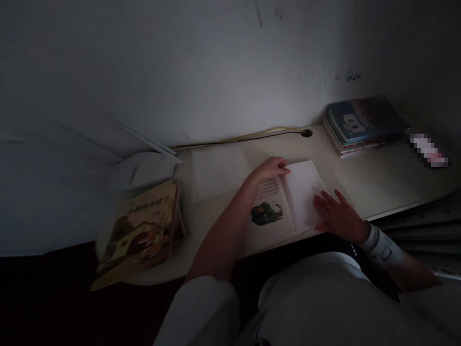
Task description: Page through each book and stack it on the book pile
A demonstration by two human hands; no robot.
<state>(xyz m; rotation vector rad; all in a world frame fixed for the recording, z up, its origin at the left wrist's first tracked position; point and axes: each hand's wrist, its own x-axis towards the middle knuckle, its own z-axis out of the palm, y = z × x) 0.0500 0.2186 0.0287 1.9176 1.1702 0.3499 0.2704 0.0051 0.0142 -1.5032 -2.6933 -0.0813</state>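
Observation:
An open picture book [275, 204] lies on the pale desk [378, 182] in front of me. Its left page carries lines of text and a dark green drawing; its right page is blank white. My left hand [270, 168] rests at the top of the book near the spine, fingers curled on the upper edge of a page. Fingers stretched out, my right hand [336, 214] lies flat on the right page. A white band wraps my right wrist.
A stack of books [363, 126] sits at the desk's back right corner. More picture books [144, 230] lean at the left end beside a white object [144, 168]. A yellowish cable [252, 134] runs along the wall into a desk hole. The room is dim.

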